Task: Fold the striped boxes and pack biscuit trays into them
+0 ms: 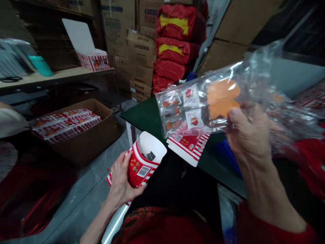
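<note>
My left hand wraps around a red-and-white striped paper fry carton, its fingers curled close together up one side and its thumb lying along the bottom. The carton stands open end up, tilted toward my right hand, with something dark inside that I cannot make out. Just above my thumb is a barcode, its digits too small to read.

My right hand holds up a clear plastic bag, with the thumb pressed onto it. The other fingers sit behind the bag, so I cannot tell whether they are spread. Just past my thumb, orange pieces show through the plastic, and further along are small white packets with red emblems, their print unreadable.

Below those fingers, a flat striped carton lies on a green table. Beyond my left fingers, a cardboard box holds stacks of flat cartons. Far ahead of my fingers stand stacked brown boxes, one printed "130" beside blurred characters, and red sacks with yellow patches.
</note>
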`<state>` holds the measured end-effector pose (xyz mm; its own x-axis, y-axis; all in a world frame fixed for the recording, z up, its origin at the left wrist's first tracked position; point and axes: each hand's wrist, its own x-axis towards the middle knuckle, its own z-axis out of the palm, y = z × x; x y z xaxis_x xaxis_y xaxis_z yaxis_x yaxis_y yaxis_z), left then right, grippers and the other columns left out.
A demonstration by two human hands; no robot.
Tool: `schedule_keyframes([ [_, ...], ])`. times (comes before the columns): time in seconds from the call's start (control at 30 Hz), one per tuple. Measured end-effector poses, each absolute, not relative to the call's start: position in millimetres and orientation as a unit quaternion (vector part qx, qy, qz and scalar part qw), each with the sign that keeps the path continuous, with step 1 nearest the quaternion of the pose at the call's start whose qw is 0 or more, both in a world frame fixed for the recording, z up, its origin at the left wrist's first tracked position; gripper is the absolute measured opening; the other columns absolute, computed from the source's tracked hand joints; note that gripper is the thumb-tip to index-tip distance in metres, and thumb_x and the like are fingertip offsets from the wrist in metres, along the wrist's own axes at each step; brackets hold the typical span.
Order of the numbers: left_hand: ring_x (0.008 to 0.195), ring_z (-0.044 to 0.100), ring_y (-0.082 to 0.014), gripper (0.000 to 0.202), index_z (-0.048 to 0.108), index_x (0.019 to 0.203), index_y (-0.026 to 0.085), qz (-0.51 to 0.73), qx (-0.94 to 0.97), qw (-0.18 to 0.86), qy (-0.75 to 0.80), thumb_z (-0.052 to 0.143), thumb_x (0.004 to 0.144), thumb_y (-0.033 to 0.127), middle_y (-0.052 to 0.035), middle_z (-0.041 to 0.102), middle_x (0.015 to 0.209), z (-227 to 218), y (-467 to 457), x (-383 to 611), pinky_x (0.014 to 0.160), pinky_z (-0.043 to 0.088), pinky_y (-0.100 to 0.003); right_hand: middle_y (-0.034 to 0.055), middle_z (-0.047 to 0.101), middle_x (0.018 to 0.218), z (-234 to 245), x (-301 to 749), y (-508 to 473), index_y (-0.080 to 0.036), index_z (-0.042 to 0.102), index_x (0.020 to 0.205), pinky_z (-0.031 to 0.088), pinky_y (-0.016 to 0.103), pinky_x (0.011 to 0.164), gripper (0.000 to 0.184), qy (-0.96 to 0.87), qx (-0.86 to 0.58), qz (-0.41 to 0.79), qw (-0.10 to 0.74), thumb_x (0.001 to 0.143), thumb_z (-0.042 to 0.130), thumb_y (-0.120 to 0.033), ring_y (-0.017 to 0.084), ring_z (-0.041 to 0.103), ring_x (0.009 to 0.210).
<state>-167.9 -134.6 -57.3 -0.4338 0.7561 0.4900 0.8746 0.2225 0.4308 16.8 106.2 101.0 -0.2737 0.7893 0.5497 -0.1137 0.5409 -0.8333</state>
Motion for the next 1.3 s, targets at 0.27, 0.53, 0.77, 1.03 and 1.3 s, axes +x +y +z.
schedule_keyframes([
  [0.27, 0.122, 0.04, -0.0378, 0.101, 0.011, 0.144, 0.023, -0.377, -0.653, 0.041, -0.656, 0.067, 0.062, 0.036, -0.0173, 0.034, 0.138, -47, -72, -110, 0.098, 0.033, -0.053, 0.0024, 0.064, 0.081, 88, 142, 80, -0.021, 0.059, 0.086, 0.054, 0.031, 0.056, 0.022, -0.636, -0.375, 0.412, 0.534, 0.07, 0.072, -0.031, 0.015, 0.061, 0.062],
  [0.53, 0.127, 0.035, -0.0367, 0.106, 0.01, 0.144, 0.025, -0.419, -0.722, -0.087, -0.544, 0.072, 0.058, 0.032, -0.0163, 0.028, 0.142, -55, -35, -33, 0.102, 0.031, -0.053, 0.0011, 0.064, 0.073, 88, 237, 68, -0.022, 0.06, 0.081, 0.051, 0.026, 0.048, 0.033, -0.568, -0.454, 0.49, 0.481, 0.057, 0.08, -0.036, 0.013, 0.059, 0.054],
  [0.77, 0.128, 0.037, -0.0373, 0.113, 0.014, 0.145, 0.024, -0.417, -0.664, -0.288, -0.55, 0.079, 0.054, 0.042, -0.0173, 0.033, 0.143, -77, -38, -32, 0.101, 0.032, -0.055, 0.0021, 0.066, 0.082, 57, 247, 65, -0.022, 0.06, 0.089, 0.055, 0.028, 0.059, 0.033, -0.562, -0.467, 0.524, 0.437, 0.063, 0.077, -0.033, 0.016, 0.066, 0.064],
  [1.03, 0.099, 0.062, -0.0221, 0.05, 0.055, 0.12, 0.014, -0.531, -0.505, -0.48, -0.482, 0.049, 0.086, 0.049, -0.0086, 0.068, 0.103, -34, 33, -34, 0.091, 0.047, -0.035, 0.0057, 0.05, 0.136, 42, 249, 79, -0.037, 0.05, 0.129, 0.056, 0.038, 0.07, 0.069, -0.566, -0.434, 0.524, 0.465, 0.065, 0.075, -0.029, 0.021, 0.066, 0.095],
  [1.3, 0.073, 0.064, -0.0148, 0.045, 0.058, 0.113, 0.017, -0.524, -0.51, -0.434, -0.526, 0.065, 0.075, 0.039, 0.0005, 0.07, 0.085, -26, 32, -10, 0.071, 0.051, -0.026, 0.0103, 0.063, 0.117, 85, 259, 72, -0.027, 0.058, 0.124, 0.053, 0.041, 0.083, 0.074, -0.737, -0.51, 0.319, 0.307, 0.055, 0.083, -0.032, 0.025, 0.064, 0.097],
])
